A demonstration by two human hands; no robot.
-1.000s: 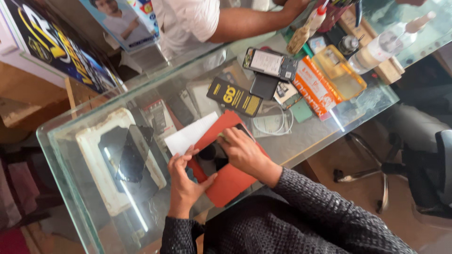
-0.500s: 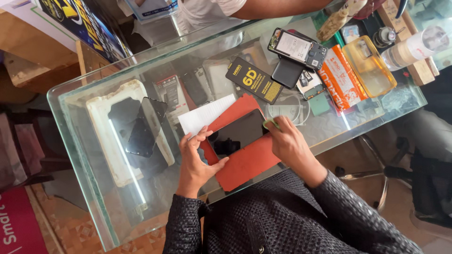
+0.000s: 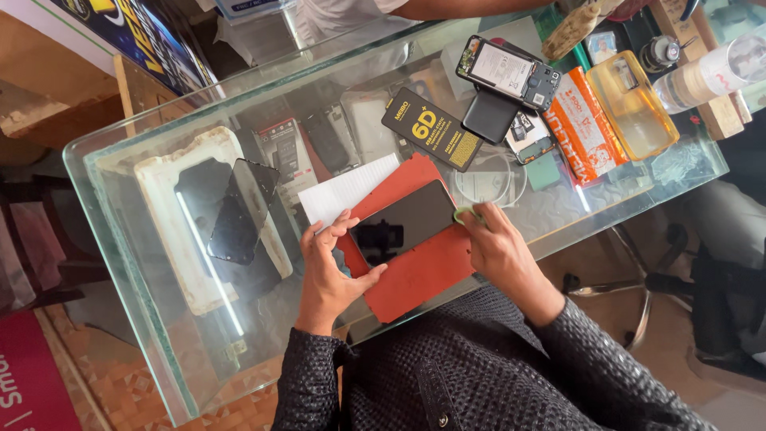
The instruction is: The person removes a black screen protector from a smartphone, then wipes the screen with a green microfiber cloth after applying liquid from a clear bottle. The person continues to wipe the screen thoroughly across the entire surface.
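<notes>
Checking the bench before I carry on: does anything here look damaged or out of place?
One phone at the far side lies face down with its back cover off, insides exposed. The phone on the red mat, between left hand and right hand, looks intact.

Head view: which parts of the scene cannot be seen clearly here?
- Small greenish thing, head view: mostly covered by the right hand; its kind is unclear.
- Phone, head view: its near-left corner lies under the left hand.
- White paper, head view: partly under the red mat.
- Other person, head view: cut by the top edge.
</notes>
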